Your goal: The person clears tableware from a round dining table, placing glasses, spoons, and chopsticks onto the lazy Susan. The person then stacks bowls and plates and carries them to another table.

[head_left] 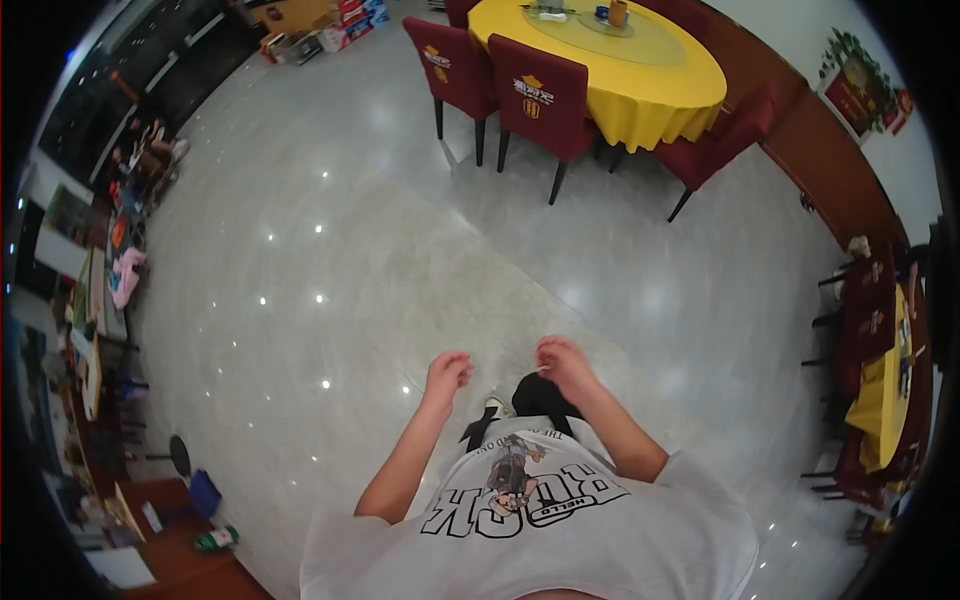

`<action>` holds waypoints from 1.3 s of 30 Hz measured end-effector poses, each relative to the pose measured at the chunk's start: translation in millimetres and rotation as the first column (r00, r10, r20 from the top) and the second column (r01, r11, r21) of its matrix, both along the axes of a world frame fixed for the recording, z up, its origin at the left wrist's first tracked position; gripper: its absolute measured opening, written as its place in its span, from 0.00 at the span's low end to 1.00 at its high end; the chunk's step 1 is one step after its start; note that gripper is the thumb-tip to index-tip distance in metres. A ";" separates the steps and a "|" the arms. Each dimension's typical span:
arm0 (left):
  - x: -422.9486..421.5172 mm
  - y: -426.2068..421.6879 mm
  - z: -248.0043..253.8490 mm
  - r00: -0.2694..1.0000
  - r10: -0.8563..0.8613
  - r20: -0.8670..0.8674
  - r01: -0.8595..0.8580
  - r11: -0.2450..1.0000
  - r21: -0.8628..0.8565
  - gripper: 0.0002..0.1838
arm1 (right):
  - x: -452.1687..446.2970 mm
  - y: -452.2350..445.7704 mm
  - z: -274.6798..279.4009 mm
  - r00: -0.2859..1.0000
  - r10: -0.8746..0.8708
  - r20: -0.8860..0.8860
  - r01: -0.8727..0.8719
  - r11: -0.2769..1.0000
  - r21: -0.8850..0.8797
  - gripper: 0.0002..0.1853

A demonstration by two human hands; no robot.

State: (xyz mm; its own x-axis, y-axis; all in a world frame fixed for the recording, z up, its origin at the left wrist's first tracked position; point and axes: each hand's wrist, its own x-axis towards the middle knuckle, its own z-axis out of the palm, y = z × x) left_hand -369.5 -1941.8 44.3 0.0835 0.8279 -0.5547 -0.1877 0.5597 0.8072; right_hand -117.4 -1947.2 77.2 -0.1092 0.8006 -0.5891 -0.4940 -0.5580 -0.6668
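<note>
My left hand [450,371] is held out in front of my body above the floor, its fingers loosely bent and a little apart. I see no object in it. My right hand [564,361] is raised at about the same height, fingers also loosely curled. A small pale speck shows at its fingertips; I cannot tell whether it is a thing or a glint. A gap separates the two hands, and neither touches anything. Below them are my dark trousers [540,396] and one light shoe [494,405].
Ahead stands a round table with a yellow tablecloth [640,105] and dark red chairs [538,98]. Grey shiny floor [330,240] lies around me. Another yellow-covered table [880,405] is at right. A brown desk [185,560] is at lower left, and boxes [345,30] sit far back.
</note>
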 end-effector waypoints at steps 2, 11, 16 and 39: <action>6.8 67.8 33.0 0.996 -0.086 -0.029 0.088 0.993 0.079 0.07 | 8.3 31.1 1.5 0.992 -0.126 0.003 0.126 0.992 -0.005 0.04; 23.0 260.8 4.8 0.961 -0.045 0.271 0.063 0.996 -0.057 0.08 | -34.5 242.8 -68.9 0.987 -0.150 0.061 0.160 0.965 -0.207 0.03; -30.1 350.6 30.3 0.976 0.149 0.162 -0.133 0.985 -0.108 0.06 | -100.6 410.1 -55.3 0.978 0.195 0.080 -0.194 0.981 -0.020 0.02; -281.4 896.7 54.0 0.969 0.177 0.174 -0.169 0.984 -0.062 0.06 | -288.6 897.7 6.0 0.955 0.026 0.297 -0.154 0.896 0.417 0.04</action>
